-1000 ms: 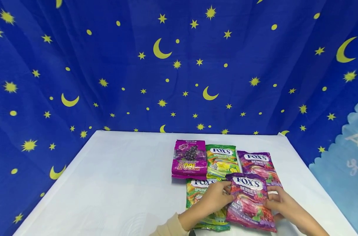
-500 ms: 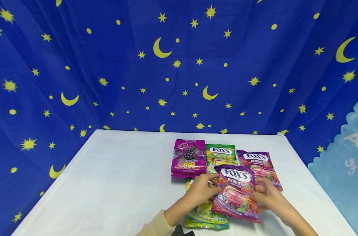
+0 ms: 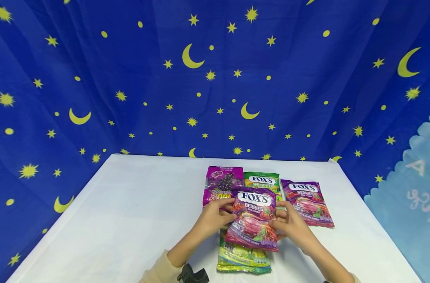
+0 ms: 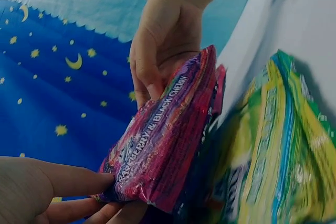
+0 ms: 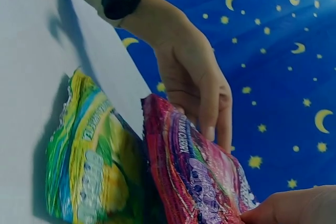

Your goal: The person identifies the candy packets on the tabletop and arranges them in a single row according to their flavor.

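Both hands hold a purple Fox's Berries candy bag (image 3: 253, 222) by its side edges, its printed face up. On its left edge my left hand (image 3: 215, 216) pinches with thumb and fingers. My right hand (image 3: 293, 227) pinches the right edge likewise. Beneath lies a green and yellow candy bag (image 3: 241, 257), its upper part hidden. The wrist views show the held bag (image 4: 163, 140) above and apart from the green and yellow bag (image 5: 92, 156). Its top end overlaps a purple grape candy bag (image 3: 223, 181) and a green Fox's bag (image 3: 261, 179) in the head view.
A second Fox's Berries bag (image 3: 308, 206) lies on the white table (image 3: 130, 220), right of the green one at the back. A blue curtain (image 3: 158, 78) with moons and stars stands behind the table and along its left. Light blue cloth (image 3: 409, 196) hangs at the right.
Both hands have carried the Berries bag left and away from me, from the right side of the front green and yellow bag to over it. The other bags have stayed in place.
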The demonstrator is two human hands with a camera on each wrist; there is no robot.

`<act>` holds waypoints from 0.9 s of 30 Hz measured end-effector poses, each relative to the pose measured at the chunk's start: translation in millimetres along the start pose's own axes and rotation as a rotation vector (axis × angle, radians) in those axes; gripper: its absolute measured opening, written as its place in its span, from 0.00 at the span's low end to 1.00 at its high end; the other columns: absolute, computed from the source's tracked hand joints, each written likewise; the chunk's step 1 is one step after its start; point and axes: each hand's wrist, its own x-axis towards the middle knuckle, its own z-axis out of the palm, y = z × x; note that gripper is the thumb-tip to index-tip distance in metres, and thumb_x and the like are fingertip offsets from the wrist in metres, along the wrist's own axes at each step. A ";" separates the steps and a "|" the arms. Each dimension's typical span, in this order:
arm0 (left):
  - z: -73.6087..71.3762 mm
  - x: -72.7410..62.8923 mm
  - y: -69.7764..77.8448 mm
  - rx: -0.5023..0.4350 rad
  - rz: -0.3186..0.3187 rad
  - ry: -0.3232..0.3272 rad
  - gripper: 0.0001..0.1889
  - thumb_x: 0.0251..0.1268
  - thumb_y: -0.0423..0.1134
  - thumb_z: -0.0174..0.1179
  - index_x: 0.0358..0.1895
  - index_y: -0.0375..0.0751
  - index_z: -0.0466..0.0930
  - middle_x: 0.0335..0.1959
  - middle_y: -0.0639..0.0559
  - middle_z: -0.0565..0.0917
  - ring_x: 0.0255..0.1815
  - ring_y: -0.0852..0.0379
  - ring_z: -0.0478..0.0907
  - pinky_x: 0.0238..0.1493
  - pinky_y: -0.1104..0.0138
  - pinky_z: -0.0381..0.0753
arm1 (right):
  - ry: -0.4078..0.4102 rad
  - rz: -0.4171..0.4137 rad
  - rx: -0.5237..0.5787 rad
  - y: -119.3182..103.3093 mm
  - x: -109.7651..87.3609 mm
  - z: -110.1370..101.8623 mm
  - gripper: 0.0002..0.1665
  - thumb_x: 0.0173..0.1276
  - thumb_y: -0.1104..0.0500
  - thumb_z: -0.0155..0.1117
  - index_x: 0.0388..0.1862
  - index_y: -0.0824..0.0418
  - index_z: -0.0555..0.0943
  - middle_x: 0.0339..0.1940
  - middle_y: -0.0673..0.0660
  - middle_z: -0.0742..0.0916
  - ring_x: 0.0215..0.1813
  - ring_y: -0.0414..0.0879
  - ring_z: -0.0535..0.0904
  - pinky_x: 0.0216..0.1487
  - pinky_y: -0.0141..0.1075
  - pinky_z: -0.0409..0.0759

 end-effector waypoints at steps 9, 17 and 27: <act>-31.2 -7.6 -8.3 -0.005 0.020 0.057 0.25 0.58 0.29 0.66 0.61 0.30 0.75 0.41 0.43 0.83 0.36 0.53 0.83 0.35 0.69 0.83 | -0.063 -0.065 0.047 -5.4 18.7 23.8 0.36 0.65 0.67 0.62 0.65 0.71 0.54 0.43 0.63 0.80 0.35 0.49 0.80 0.29 0.44 0.84; -55.7 -17.5 -13.2 -0.081 -0.028 0.131 0.26 0.56 0.26 0.66 0.60 0.27 0.74 0.41 0.40 0.83 0.37 0.47 0.84 0.34 0.64 0.84 | -0.141 -0.108 0.096 -12.5 35.4 46.6 0.36 0.65 0.68 0.61 0.66 0.70 0.54 0.33 0.55 0.72 0.30 0.44 0.75 0.28 0.44 0.84; -88.6 -24.3 -20.2 -0.068 -0.107 0.264 0.24 0.55 0.24 0.65 0.58 0.30 0.77 0.40 0.41 0.83 0.36 0.48 0.84 0.32 0.61 0.84 | -0.196 -0.152 0.109 -26.1 56.5 80.2 0.39 0.63 0.70 0.60 0.68 0.71 0.52 0.41 0.60 0.72 0.34 0.45 0.75 0.33 0.48 0.85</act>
